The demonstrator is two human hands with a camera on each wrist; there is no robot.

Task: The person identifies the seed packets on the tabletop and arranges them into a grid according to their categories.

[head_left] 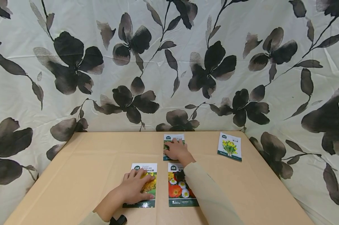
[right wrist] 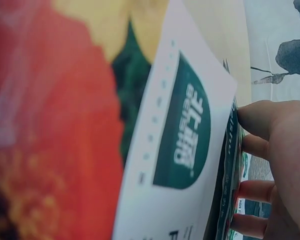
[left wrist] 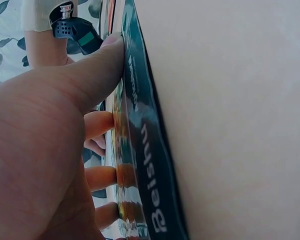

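Observation:
My left hand [head_left: 133, 187] rests on a seed packet with yellow blooms [head_left: 151, 186], its fingers spread over the picture. In the left wrist view the thumb and fingertips touch the packet's face, and its dark green "Beishu" band [left wrist: 150, 175] shows. Farther off, my right hand [head_left: 178, 150] lies over a second seed packet [head_left: 170, 137] and hides most of its picture. Its thumb and fingertips [right wrist: 255, 190] meet the packet's face in the right wrist view. Below the right hand lies a third packet with red and white flowers [head_left: 183, 193], partly covered by my right sleeve.
Another seed packet with yellow flowers [head_left: 229, 147] lies slightly turned at the table's far right corner. The tan table [head_left: 82, 175] ends at a white curtain with dark flowers [head_left: 169, 78]. A black device [head_left: 119, 220] sits by my left wrist.

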